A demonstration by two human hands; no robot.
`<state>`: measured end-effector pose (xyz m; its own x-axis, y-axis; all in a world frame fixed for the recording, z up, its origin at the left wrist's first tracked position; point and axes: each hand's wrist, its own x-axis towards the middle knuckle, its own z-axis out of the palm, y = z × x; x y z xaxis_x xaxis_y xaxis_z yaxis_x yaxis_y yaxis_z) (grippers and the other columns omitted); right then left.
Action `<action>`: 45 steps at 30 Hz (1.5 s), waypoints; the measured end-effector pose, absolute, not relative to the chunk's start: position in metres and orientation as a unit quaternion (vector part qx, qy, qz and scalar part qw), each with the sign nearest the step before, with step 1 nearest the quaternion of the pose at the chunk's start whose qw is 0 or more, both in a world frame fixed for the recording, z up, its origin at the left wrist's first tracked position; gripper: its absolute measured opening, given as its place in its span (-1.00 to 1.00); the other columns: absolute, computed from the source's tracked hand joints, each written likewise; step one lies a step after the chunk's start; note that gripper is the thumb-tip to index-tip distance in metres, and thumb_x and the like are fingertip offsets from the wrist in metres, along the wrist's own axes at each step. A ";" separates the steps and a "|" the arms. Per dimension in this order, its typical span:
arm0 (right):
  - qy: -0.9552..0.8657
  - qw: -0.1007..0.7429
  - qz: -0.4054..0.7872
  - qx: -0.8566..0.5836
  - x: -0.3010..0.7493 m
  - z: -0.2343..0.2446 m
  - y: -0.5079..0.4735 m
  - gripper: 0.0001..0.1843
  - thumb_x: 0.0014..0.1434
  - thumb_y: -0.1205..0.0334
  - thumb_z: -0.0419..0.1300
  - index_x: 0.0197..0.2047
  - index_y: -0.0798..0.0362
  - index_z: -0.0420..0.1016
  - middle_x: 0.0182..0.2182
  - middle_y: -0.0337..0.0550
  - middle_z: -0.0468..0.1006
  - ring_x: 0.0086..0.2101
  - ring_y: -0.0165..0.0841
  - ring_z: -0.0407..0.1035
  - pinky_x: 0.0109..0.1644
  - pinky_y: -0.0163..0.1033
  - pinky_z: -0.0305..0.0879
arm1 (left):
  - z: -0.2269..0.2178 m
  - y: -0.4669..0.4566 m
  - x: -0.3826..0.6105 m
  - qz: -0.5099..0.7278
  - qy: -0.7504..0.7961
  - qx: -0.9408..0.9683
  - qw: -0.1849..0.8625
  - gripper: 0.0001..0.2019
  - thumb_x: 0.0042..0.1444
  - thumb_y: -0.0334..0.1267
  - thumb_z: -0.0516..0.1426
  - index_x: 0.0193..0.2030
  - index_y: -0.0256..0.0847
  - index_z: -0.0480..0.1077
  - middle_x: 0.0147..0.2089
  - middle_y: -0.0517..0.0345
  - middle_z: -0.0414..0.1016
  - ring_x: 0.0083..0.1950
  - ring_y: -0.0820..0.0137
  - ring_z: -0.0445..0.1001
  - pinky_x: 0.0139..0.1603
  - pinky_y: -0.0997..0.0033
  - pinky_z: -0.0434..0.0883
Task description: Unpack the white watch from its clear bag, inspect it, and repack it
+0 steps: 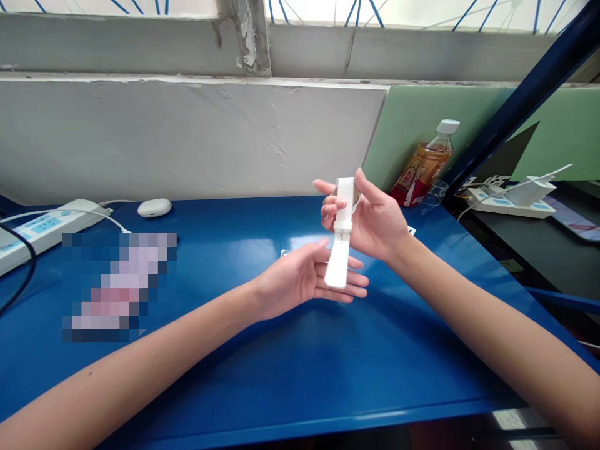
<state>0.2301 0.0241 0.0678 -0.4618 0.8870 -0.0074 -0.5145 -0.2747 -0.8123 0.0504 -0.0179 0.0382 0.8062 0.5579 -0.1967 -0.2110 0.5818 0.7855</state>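
Observation:
A slim white two-part device (pixel 341 232), hinged in the middle, hangs upright above the blue table (pixel 300 369). My right hand (pixel 370 219) grips its upper half between thumb and curled fingers. My left hand (pixel 309 278) lies palm up below, fingers stretched out, and the lower end of the device rests against those fingers.
A white power strip (pixel 47 228) with cables lies at the far left, and a small white oval case (pixel 154 207) sits by the wall. A tea bottle (pixel 424 165) stands at the back right. Another power strip with a charger (pixel 513 197) rests on the neighbouring desk.

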 end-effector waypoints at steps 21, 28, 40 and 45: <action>-0.586 0.563 0.463 -0.355 0.216 0.051 0.020 -0.60 0.07 -0.18 0.37 -0.35 0.01 0.63 -0.27 -0.12 0.70 -0.23 -0.25 0.56 -0.28 -0.24 0.47 | 0.036 -0.020 0.056 0.357 0.302 0.472 0.747 -0.70 0.13 -0.25 0.35 -0.04 -0.33 0.49 -0.11 -0.02 0.56 -0.03 0.23 0.57 0.13 0.14 0.44; -0.617 0.483 0.507 -0.360 0.214 0.054 0.015 -0.53 0.20 -0.23 0.23 -0.28 0.02 0.68 -0.15 -0.09 0.69 -0.28 -0.28 0.54 -0.42 -0.30 0.36 | 0.035 -0.023 0.057 0.323 0.289 0.488 0.758 -0.64 0.21 -0.06 0.28 -0.02 -0.32 0.47 -0.25 0.05 0.56 -0.23 0.33 0.59 0.00 0.16 0.50; -0.474 0.369 0.769 -0.220 0.219 0.063 0.017 -0.26 0.34 -0.34 -0.14 -0.03 0.09 0.61 -0.02 0.03 0.65 0.05 -0.15 0.50 0.24 -0.04 0.30 | 0.035 -0.020 0.055 0.251 0.280 0.465 0.801 -0.57 0.24 -0.02 0.24 -0.02 -0.43 0.51 0.02 -0.33 0.59 0.09 0.00 0.58 0.17 -0.01 0.42; -0.474 0.363 0.778 -0.195 0.222 0.068 0.017 -0.22 0.32 -0.36 -0.16 -0.01 0.11 0.60 0.02 0.06 0.63 0.08 -0.14 0.48 0.25 -0.04 0.29 | 0.035 -0.018 0.055 0.250 0.277 0.460 0.806 -0.61 0.28 -0.05 0.22 -0.02 -0.42 0.52 0.01 -0.31 0.60 0.06 0.05 0.60 0.16 0.02 0.43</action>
